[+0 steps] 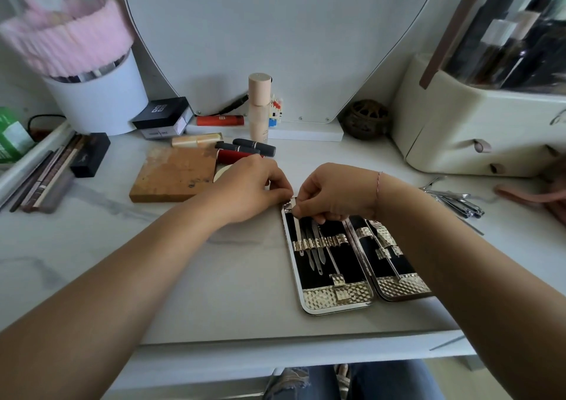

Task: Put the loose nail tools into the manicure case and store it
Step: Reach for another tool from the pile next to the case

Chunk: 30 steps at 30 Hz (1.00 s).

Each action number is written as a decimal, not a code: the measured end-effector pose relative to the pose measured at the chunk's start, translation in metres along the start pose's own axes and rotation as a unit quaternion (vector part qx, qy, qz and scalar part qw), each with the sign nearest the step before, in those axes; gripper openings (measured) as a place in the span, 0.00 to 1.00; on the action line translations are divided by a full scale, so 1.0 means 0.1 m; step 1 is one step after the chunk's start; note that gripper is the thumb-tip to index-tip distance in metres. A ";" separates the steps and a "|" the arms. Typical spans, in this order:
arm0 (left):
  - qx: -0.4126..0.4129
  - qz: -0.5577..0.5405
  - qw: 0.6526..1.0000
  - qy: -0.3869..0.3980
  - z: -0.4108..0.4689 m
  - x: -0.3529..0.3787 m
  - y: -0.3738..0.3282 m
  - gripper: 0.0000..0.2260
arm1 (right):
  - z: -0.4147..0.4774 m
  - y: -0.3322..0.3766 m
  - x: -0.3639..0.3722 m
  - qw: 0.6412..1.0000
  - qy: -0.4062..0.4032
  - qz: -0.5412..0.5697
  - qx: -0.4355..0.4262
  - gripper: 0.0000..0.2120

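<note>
The manicure case (337, 295) lies open on the white table, black inside with silver patterned bands. Several slim metal tools (315, 246) sit under the band in its left half. My right hand (330, 194) is at the case's top edge, its fingers curled and pinching the top of a thin tool in the left half. My left hand (254, 185) rests beside the case's top left corner, fingertips pinched against that edge. Loose nail tools (456, 202), clippers among them, lie in a heap on the table to the right.
A brown palette (174, 174), lipsticks (245, 150) and a beige bottle (258, 105) stand behind my left hand. A cream organiser with drawers (477, 136) fills the right back. Pencils (46, 176) and a white tub (98, 99) are at the left. The table's front edge (275, 338) is near.
</note>
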<state>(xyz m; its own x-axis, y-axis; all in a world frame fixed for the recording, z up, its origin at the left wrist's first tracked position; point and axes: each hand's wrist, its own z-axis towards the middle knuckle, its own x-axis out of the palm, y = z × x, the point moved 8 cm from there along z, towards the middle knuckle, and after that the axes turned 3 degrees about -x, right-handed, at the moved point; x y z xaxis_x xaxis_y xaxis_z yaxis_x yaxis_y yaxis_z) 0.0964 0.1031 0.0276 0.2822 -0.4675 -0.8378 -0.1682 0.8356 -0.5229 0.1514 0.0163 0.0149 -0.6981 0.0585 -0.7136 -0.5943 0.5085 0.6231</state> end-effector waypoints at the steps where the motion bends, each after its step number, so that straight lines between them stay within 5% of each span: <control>1: 0.001 0.001 1.000 0.002 0.00 0.00 0.00 0.03 | 0.00 0.00 0.00 1.000 0.000 -0.008 0.001 0.13; 7: 0.006 -0.003 1.000 0.010 0.01 0.02 0.00 0.03 | -0.11 0.05 0.01 0.998 -0.014 -0.066 -0.017 0.09; 13: 0.022 -0.007 1.000 0.003 0.02 0.02 0.01 0.03 | -0.37 0.15 -0.12 0.971 -0.155 -0.141 -0.115 0.07; 21: 0.032 -0.014 0.999 0.004 0.02 0.03 0.00 0.03 | -0.49 0.11 0.14 0.949 -0.117 -0.248 -0.155 0.15; 30: 0.024 -0.015 1.000 0.006 0.02 0.03 0.01 0.03 | -0.49 0.06 0.18 0.954 -0.106 -0.233 -0.158 0.19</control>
<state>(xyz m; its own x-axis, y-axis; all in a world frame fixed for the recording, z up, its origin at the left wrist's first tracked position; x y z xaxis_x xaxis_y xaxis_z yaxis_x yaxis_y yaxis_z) 0.0988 0.1026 0.0251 0.2747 -0.4958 -0.8238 -0.1152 0.8337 -0.5401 0.1158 -0.0217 0.0217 -0.2528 0.0787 -0.9643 -0.9340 0.2401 0.2644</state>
